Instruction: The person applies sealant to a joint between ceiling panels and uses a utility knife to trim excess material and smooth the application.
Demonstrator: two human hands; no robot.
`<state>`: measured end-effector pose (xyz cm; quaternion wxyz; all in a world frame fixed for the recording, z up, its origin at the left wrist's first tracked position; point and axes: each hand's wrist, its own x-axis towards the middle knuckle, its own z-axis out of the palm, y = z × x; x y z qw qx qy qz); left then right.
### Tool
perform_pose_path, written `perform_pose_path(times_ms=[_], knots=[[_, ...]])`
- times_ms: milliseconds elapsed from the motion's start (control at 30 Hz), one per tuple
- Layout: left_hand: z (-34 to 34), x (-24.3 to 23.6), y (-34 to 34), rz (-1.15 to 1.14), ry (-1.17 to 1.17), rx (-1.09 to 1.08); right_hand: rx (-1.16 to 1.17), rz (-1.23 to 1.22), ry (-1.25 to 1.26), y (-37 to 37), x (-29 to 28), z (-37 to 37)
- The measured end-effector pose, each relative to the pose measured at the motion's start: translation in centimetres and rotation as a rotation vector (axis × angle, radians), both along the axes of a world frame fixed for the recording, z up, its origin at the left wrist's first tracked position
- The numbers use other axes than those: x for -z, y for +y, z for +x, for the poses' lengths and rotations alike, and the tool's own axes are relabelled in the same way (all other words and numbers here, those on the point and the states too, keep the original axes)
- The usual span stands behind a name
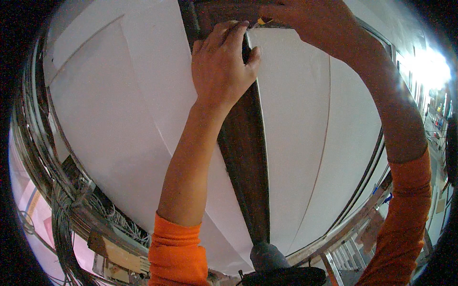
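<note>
My left hand (222, 69) lies against a long dark brown strip (250, 167) between white panels. Its fingers bend over the strip's far end, and its thumb stands apart from them. Close to its index fingertip, my right hand (310, 21) reaches in from the right in shadow. Those fingers are closed round a small yellow piece (262, 21) with a thin end toward the left fingers. The picture's upper edge and the shadow hide most of it, so its kind is unclear. A dark crosspiece (210, 16) runs behind both hands.
White panels (296, 119) flank the strip. Bundled dark cables (59, 209) hang along the left, with loose grey wires (124, 221) near them. Below the strip's near end is a dark rounded object (269, 257). A bright light (429, 69) glares at right; a ladder-like frame (348, 255) stands lower right.
</note>
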<state>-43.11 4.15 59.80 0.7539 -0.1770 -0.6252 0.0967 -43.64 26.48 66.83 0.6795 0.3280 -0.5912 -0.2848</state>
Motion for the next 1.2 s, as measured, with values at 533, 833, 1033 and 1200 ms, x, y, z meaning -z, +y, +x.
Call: perform_pose_path(times_ms=[533, 833, 1033, 1200], knots=[[-0.2, 0.1, -0.3, -0.002, -0.003, -0.003, -0.042, -0.001, -0.067, -0.4, 0.4, 0.7], [0.0, -0.1, -0.4, -0.003, -0.052, 0.04, 0.012, -0.044, -0.078, 0.1, 0.1, 1.8], [0.0, 0.0, -0.3, 0.006, -0.061, 0.032, 0.016, -0.091, -0.231, -0.2, 0.3, 3.1], [0.2, -0.2, -0.5, 0.002, -0.057, 0.021, -0.025, -0.028, -0.031, -0.4, 0.1, 0.8]])
